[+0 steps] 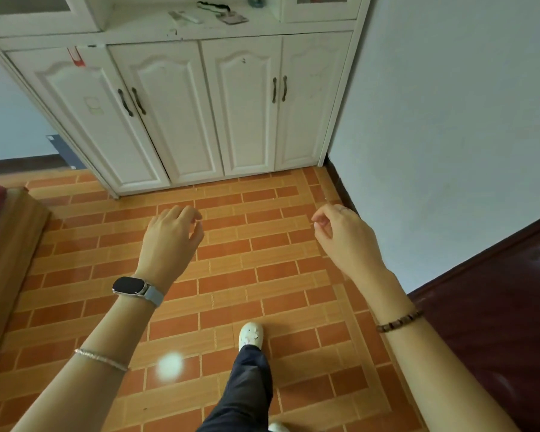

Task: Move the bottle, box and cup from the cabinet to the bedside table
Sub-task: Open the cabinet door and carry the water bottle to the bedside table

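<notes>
Person is standing on the brick-pattern floor [231, 275], facing the white cabinet [200, 104] that is filling the upper left and upper centre of the frame. All 4 lower doors are sitting closed. The open shelf [231, 24] along the top edge is carrying a pale remote-like item [184, 17], a dark cord [214, 6], a flat card-like thing [234, 18] and a small teal object [256, 0] that is too cropped to identify. Bottle, box and cup are not showing anywhere here; I'm judging they are either behind the closed doors or above the frame. Bedside table is not in view either.

Left hand [172, 235] is hanging at centre frame, fingers loosely curled, carrying nothing; a watch [131, 286] is sitting on that wrist. Right hand [340, 235] is hanging at centre right, fingers also half-curled, carrying nothing, with a bead bracelet [399, 321] on the forearm.

Key relation: the cabinet is lying straight ahead and up-frame from both hands, well apart from them. Left hand is lining up below the left handle pair [131, 101], right hand sitting right of the right handle pair [279, 88]. Neither hand is clearly nearer. My read: task is at the approach stage, and a door pull or a reach to the shelf is coming next.
</notes>
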A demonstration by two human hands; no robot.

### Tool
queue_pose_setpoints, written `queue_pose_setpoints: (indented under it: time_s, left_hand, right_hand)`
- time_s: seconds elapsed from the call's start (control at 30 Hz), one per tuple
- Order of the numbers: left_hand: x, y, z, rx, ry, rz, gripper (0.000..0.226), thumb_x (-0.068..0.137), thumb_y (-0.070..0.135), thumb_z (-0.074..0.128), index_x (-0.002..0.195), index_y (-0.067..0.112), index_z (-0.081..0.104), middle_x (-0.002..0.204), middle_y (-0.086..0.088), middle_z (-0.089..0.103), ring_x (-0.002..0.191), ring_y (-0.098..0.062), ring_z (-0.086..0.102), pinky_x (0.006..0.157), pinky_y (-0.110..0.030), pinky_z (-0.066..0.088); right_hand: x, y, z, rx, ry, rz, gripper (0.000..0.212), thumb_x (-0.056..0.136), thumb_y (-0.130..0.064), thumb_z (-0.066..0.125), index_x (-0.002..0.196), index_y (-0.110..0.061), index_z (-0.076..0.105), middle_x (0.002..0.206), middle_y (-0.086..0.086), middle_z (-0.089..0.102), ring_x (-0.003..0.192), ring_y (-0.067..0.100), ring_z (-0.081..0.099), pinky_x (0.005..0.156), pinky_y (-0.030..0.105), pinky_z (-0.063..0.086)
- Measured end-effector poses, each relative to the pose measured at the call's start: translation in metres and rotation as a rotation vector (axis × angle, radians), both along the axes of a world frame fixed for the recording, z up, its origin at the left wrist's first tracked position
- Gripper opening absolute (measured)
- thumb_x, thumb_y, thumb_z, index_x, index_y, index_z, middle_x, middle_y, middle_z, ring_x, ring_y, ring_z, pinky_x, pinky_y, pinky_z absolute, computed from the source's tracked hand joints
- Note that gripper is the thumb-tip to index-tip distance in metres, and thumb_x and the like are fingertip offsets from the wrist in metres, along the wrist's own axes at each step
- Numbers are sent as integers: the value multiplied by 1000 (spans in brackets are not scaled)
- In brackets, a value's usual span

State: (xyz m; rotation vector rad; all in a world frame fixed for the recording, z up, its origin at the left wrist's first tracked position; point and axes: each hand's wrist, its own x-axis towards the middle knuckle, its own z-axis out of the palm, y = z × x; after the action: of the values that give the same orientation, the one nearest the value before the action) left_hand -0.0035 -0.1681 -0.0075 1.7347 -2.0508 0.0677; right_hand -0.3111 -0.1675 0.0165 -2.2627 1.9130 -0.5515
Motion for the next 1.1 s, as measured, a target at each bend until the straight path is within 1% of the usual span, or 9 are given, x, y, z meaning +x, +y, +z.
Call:
queue_pose_setpoints:
  time_s: [0.13,0.27,0.37,0.43,0.57,0.7,0.83,1.0,1.1]
  left_hand:
    - [8,-67,0,14,9,-12,11,89,19,55,94,11,61,88,-5,64,81,-28,59,75,-44,47]
    - [16,-127,5,23,21,-35,9,89,18,56,94,11,61,87,-4,64,80,-27,59,74,-43,47]
    - [21,-166,10,19,12,-45,11,89,17,57,96,10,61,86,-5,64,80,-28,59,73,-42,48]
    - [23,-188,13,19,12,-50,12,89,18,56,97,10,61,88,-6,64,82,-28,59,75,-43,48]
    - [22,-223,15,22,26,-63,14,91,20,55,99,10,61,89,-6,64,84,-27,59,79,-43,49]
    - [20,-258,12,37,21,-73,15,91,21,54,100,11,60,90,-5,64,86,-26,59,82,-43,48]
    - [14,-296,9,49,19,-64,14,91,21,54,100,12,60,89,-3,64,85,-24,59,81,-43,48]
    - [0,-350,9,30,27,-32,12,91,19,55,98,11,60,87,-5,63,81,-24,59,76,-41,49]
    - [-9,-387,13,16,42,0,14,91,18,55,99,10,61,89,-5,64,82,-24,59,76,-41,49]
  right_hand:
    - [11,-60,5,-10,-6,-8,11,94,-23,57,103,-23,61,96,-9,64,82,3,54,58,6,30]
    - [26,-117,12,-4,-14,-31,12,94,-24,56,104,-23,62,95,-10,63,84,6,57,58,9,31]
    - [35,-154,14,-9,-19,-43,11,94,-24,55,104,-23,61,94,-10,63,83,5,57,58,7,30]
    - [38,-174,13,-10,-23,-51,12,94,-25,55,105,-24,61,95,-10,63,84,5,57,59,8,34]
    - [40,-209,13,0,-35,-62,12,95,-26,55,105,-24,61,97,-10,63,86,5,59,65,16,45]
    - [36,-246,11,3,-36,-71,12,95,-27,54,105,-25,60,98,-10,64,86,4,59,62,11,39]
    - [30,-289,8,-6,-35,-64,12,95,-27,54,105,-25,60,97,-9,64,84,5,59,65,14,41]
    - [19,-355,9,-39,-52,-28,14,95,-27,53,107,-24,62,97,-9,65,83,4,58,64,14,38]
    - [10,-397,15,-37,-70,-8,14,95,-26,53,106,-24,61,97,-9,63,84,6,58,67,17,41]
